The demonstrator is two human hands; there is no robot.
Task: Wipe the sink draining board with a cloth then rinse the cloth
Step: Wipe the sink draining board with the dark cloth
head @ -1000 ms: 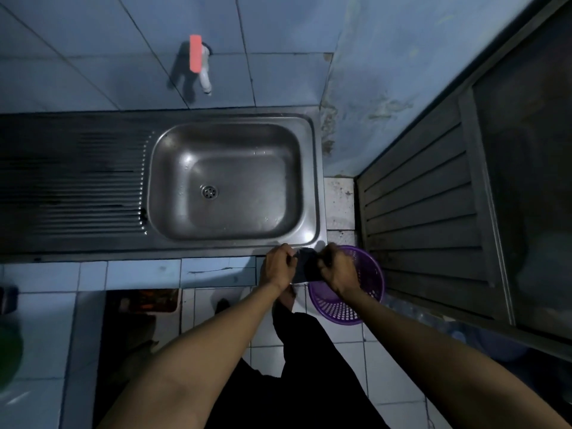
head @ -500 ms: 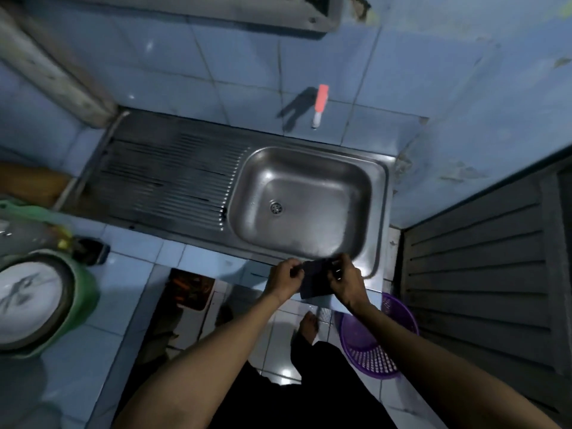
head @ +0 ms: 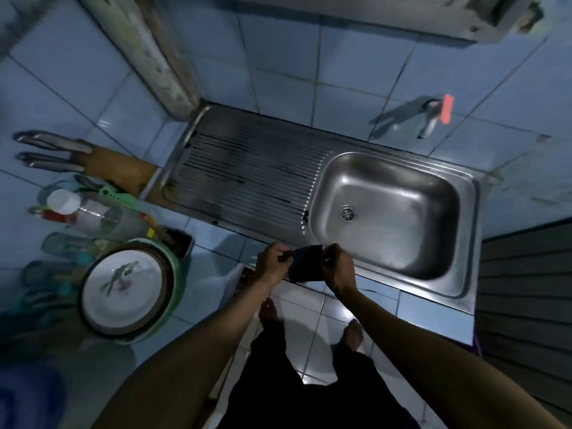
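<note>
A small dark cloth (head: 305,263) hangs stretched between my two hands at the front edge of the steel sink. My left hand (head: 274,263) pinches its left side and my right hand (head: 337,267) grips its right side. The ribbed draining board (head: 244,178) lies to the left of the basin (head: 390,212), beyond my hands and untouched. A wall tap with a red handle (head: 445,109) sticks out above the basin; no water runs from it.
Left of the board stands a wooden knife block (head: 117,168) with steel handles. Bottles and a white cup (head: 63,201) crowd the tiled counter. A green tub holding a white plate (head: 123,287) sits at front left. A slatted door (head: 526,289) is at the right.
The view has swung left, so the draining board and counter clutter now show fully and the purple basket is almost out of view. Both hands still hold the cloth at the sink's front edge.
</note>
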